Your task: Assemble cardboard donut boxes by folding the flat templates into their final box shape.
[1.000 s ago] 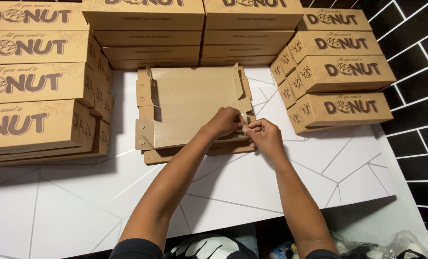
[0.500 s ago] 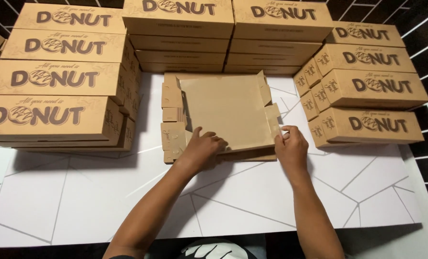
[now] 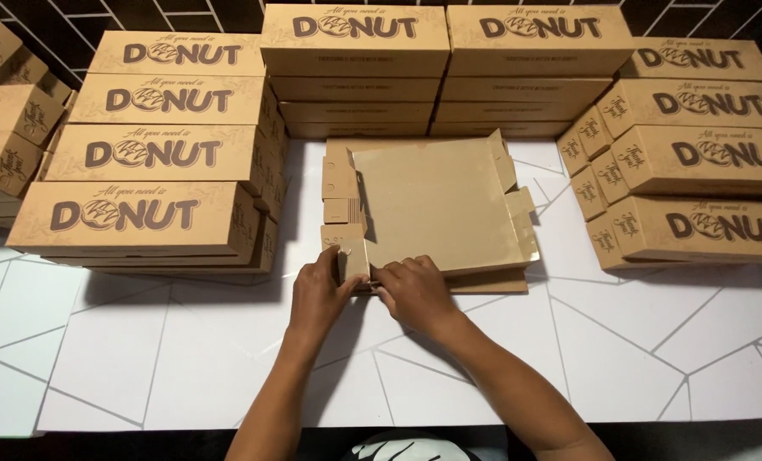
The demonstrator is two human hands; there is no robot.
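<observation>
White table (image 3: 184,358) w/ line pattern: flat cardboard blanks (image 3: 436,209) centre, brown box stacks (image 3: 142,213) around (left, back, right).

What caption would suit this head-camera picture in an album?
Two bare hands, left hand and right hand, fold a flat cardboard box on a white table between stacked boxes.

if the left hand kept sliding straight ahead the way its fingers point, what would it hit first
Probably the folded corner flap of the flat cardboard box; the left hand already touches it there.

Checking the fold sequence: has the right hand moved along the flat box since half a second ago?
Yes. The right hand has shifted left along the flat cardboard box's near edge, from the right corner to the left corner.
</observation>
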